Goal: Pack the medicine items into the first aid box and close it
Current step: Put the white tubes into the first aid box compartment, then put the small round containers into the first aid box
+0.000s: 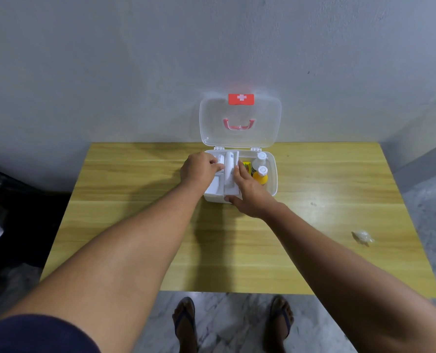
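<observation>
Now, step: we judge packing nearly done, seating the white inner tray.
Right hand: spread flat across the tray.
Left hand: fingers curled on the far-left compartment; grip unclear.
First aid box: on table, bottles inside.
Lid: upright, closing comes next.

Your white plastic first aid box sits on the far middle of the pale wooden table, its clear hinged lid upright behind it. In its left half lies a white divided tray; right of that stand two white-capped bottles. A crumpled clear wrapper lies near right.
</observation>
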